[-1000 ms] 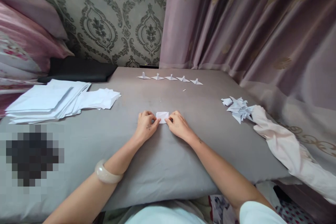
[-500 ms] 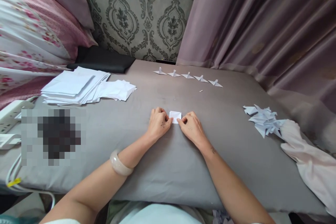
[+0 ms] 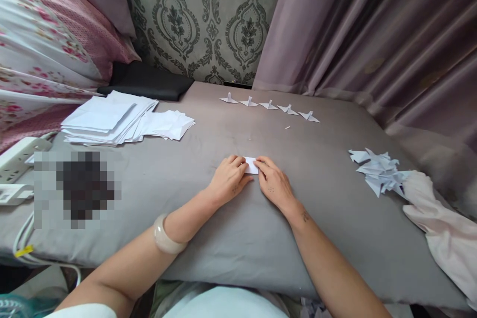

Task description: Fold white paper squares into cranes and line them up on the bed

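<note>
A small folded piece of white paper lies on the grey cloth in front of me, between my two hands. My left hand covers its left edge with bent fingers; the thumb lies lower, near the paper's bottom edge. On the other side my right hand has its fingertips on the right edge, with its thumb hidden from sight. Both hands hold the paper low against the table. Fingers cover parts of the paper, so its creases are hard to make out.
Folded paper cranes stand in a row at the back. White sheets are stacked at left beside a smaller paper pile. More folded paper shapes heap up at right near a pale cloth. A power strip sits far left.
My fingers have shifted from pinching the lower corners to lying over the paper's two sides. The paper now shows a narrower visible area. The view has tilted slightly.
</note>
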The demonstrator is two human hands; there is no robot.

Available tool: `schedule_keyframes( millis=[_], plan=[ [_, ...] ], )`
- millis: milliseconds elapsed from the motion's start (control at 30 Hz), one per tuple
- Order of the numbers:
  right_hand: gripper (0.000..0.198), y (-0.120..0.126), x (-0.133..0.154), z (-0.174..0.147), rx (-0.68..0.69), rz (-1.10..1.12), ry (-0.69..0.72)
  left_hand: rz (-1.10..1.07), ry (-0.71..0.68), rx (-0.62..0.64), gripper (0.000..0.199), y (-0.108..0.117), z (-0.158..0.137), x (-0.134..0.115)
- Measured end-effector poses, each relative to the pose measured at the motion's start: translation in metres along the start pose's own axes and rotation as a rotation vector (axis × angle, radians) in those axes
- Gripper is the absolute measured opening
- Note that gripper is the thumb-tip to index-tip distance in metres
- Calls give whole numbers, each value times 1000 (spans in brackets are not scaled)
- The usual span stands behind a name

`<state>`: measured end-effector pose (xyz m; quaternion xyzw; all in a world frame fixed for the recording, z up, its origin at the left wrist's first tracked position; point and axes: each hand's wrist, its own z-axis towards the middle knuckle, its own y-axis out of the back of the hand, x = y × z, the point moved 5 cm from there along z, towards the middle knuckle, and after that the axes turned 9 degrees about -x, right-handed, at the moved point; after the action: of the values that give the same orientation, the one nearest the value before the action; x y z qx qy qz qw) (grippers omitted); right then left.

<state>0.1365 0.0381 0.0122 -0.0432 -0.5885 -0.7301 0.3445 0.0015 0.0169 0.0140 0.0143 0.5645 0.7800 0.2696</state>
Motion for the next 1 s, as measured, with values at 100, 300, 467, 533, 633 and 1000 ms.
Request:
schedule_keyframes(
  millis=[100,300,467,533,633,1000],
  plan=[
    [44,0,2,-2,24,-70,31,45,-33,16,29,-1,1,2],
    [43,1,7,-3,13,-129,18,188,-183,59,27,7,2,-2],
    [29,2,8,-1,8,-141,1,159,-87,26,30,13,-2,9],
    [27,2,9,-1,16,-139,9,89,-26,-17,28,13,-3,15],
    [26,2,8,0,12,-88,-8,-43,87,-93,22,11,-5,23],
    [21,-6,-5,14,-31,39,-243,-218,435,-135,15,-2,-7,43]
  ],
)
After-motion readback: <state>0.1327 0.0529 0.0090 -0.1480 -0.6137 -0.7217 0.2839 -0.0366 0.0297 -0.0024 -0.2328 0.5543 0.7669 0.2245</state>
